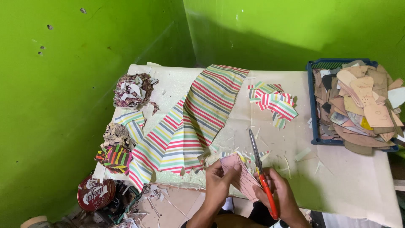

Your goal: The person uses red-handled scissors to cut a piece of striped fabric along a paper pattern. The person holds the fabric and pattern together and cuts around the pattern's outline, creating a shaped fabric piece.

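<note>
My left hand [216,182] pinches a pink cardboard piece [242,175] with drawn lines, held above the near table edge. My right hand [282,195] grips red-handled scissors [259,164]; their blades point away from me, up past the pink piece. Small striped scraps and paper slivers [249,155] lie on the table just beyond both hands. A long striped sheet [196,114] in red, green, yellow and white runs diagonally across the table's left half.
A blue crate [314,105] of brown cardboard patterns sits at the right. Cut striped pieces [274,100] lie centre back. Piles of small cut shapes [133,89] line the left edge. A round red tin [95,194] rests below on the floor. Green walls [84,84] close in behind and left.
</note>
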